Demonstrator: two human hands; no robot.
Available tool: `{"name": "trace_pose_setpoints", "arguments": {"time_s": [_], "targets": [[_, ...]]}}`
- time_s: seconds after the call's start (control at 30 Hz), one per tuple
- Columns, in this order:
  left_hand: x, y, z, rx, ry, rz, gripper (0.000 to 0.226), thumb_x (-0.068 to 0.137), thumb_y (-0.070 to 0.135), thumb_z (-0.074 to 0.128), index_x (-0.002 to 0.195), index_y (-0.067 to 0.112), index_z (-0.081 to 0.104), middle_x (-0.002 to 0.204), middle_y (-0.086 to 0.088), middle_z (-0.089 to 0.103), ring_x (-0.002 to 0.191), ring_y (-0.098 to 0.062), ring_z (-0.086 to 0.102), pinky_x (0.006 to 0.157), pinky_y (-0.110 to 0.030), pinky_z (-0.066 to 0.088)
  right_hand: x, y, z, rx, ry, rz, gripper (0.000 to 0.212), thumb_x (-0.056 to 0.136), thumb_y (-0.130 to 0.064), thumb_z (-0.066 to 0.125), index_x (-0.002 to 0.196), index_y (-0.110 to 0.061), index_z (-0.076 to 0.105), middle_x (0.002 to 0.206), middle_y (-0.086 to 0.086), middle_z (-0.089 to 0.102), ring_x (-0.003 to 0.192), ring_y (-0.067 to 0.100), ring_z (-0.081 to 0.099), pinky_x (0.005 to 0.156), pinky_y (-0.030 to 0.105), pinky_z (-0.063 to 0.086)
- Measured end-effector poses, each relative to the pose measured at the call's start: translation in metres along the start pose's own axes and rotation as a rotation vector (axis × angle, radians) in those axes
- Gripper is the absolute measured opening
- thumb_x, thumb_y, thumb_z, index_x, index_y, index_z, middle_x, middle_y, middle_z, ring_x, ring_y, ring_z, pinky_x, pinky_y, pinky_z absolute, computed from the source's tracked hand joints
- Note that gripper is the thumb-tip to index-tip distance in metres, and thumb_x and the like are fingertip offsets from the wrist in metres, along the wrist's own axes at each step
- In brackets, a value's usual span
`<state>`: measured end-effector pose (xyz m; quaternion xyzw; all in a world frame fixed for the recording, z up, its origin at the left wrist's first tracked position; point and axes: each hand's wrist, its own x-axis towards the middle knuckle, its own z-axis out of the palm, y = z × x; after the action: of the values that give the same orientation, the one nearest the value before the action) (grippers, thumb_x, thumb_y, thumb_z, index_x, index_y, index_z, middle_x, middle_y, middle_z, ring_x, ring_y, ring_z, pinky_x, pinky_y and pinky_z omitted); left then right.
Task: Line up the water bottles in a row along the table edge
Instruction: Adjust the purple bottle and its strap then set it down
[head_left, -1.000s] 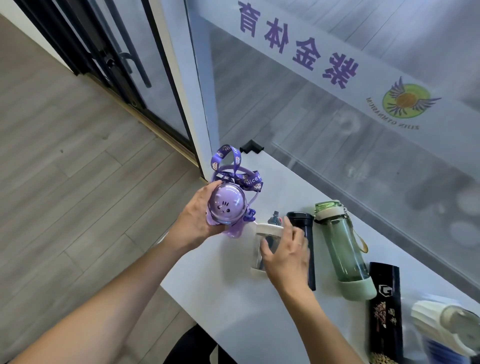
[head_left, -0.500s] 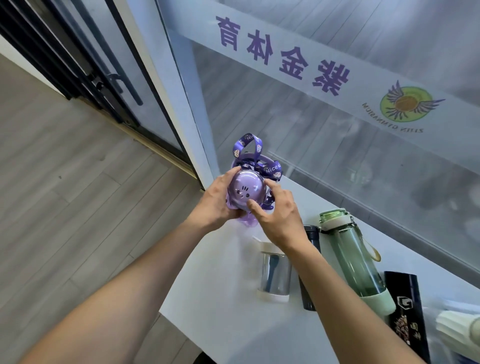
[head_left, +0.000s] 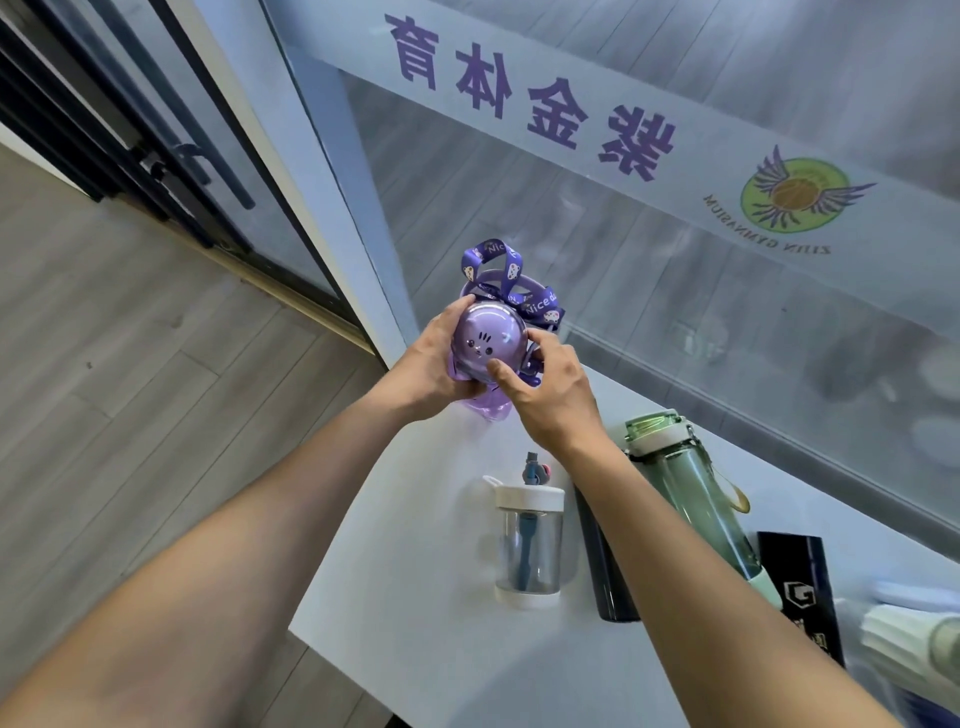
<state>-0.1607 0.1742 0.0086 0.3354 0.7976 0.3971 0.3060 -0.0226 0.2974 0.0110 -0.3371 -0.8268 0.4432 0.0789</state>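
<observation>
A purple bottle (head_left: 485, 340) with a domed cat-face lid and a printed purple strap stands at the far left corner of the white table (head_left: 415, 597). My left hand (head_left: 434, 358) grips its left side and my right hand (head_left: 545, 389) holds its right side. Nearer me stand a short clear bottle (head_left: 529, 540) with a white lid and straw, a dark slim bottle (head_left: 605, 566) partly behind my right forearm, a tall green bottle (head_left: 691, 488), a black bottle (head_left: 802, 587) with a G logo, and a white ribbed bottle (head_left: 904, 644) at the right edge.
A glass wall (head_left: 675, 312) with purple lettering and a round logo runs along the table's far side. A dark-framed glass door (head_left: 171, 145) stands at the upper left. Grey wood floor (head_left: 130, 389) lies left of the table edge.
My right hand left the clear bottle and joined my left hand on the purple bottle. The purple bottle has moved farther toward the table's far left corner.
</observation>
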Motion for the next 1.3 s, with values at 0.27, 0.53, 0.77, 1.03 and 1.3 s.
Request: {"name": "trace_pose_setpoints", "arguments": {"time_s": [0.27, 0.53, 0.77, 1.03, 1.3], "targets": [[0.009, 0.004, -0.004, 0.022, -0.038, 0.024, 0.104, 0.073, 0.013, 0.084, 0.153, 0.032, 0.021, 0.148, -0.002, 0.042, 0.131, -0.019, 0.048, 0.105, -0.044, 0.049, 0.004, -0.004, -0.001, -0.005, 0.015, 0.018, 0.052, 0.088, -0.055, 0.067, 0.129, -0.027, 0.052, 0.111, 0.002, 0.055, 0.1, 0.019, 0.058, 0.089, 0.034, 0.051], [0.007, 0.009, 0.003, 0.051, 0.042, 0.028, 0.103, 0.069, 0.017, 0.087, 0.151, 0.031, 0.026, 0.141, -0.002, 0.049, 0.125, -0.017, 0.051, 0.106, -0.037, 0.047, 0.005, -0.004, -0.008, -0.025, -0.005, 0.022, 0.057, 0.09, -0.05, 0.065, 0.139, -0.029, 0.046, 0.124, 0.003, 0.055, 0.114, 0.019, 0.056, 0.096, 0.034, 0.047], [-0.021, -0.004, 0.013, 0.143, 0.131, -0.123, 0.112, 0.074, 0.02, 0.082, 0.157, 0.03, 0.008, 0.152, -0.012, 0.032, 0.14, -0.026, 0.032, 0.109, -0.031, 0.027, -0.034, 0.024, -0.027, -0.029, 0.062, 0.082, 0.063, 0.088, -0.053, 0.063, 0.144, -0.032, 0.042, 0.131, 0.001, 0.057, 0.122, 0.014, 0.053, 0.102, 0.039, 0.046], [-0.124, -0.026, 0.085, 0.161, -0.026, -0.217, 0.069, 0.09, 0.037, 0.065, 0.149, 0.036, 0.03, 0.146, -0.003, 0.035, 0.134, -0.027, 0.041, 0.113, -0.042, 0.036, -0.115, 0.087, -0.027, -0.463, 0.024, 0.28, 0.064, 0.092, -0.037, 0.061, 0.15, -0.025, 0.037, 0.133, 0.009, 0.051, 0.121, 0.029, 0.05, 0.104, 0.039, 0.041], [-0.149, -0.018, 0.136, 0.171, -0.072, -0.21, 0.086, 0.078, 0.047, 0.074, 0.147, 0.042, 0.024, 0.15, 0.001, 0.024, 0.13, -0.027, 0.045, 0.104, -0.038, 0.045, -0.146, 0.101, -0.018, -0.46, -0.055, 0.423, 0.092, 0.091, -0.034, 0.066, 0.159, -0.035, 0.004, 0.129, 0.011, 0.046, 0.119, 0.031, 0.052, 0.101, 0.041, 0.044]]}}
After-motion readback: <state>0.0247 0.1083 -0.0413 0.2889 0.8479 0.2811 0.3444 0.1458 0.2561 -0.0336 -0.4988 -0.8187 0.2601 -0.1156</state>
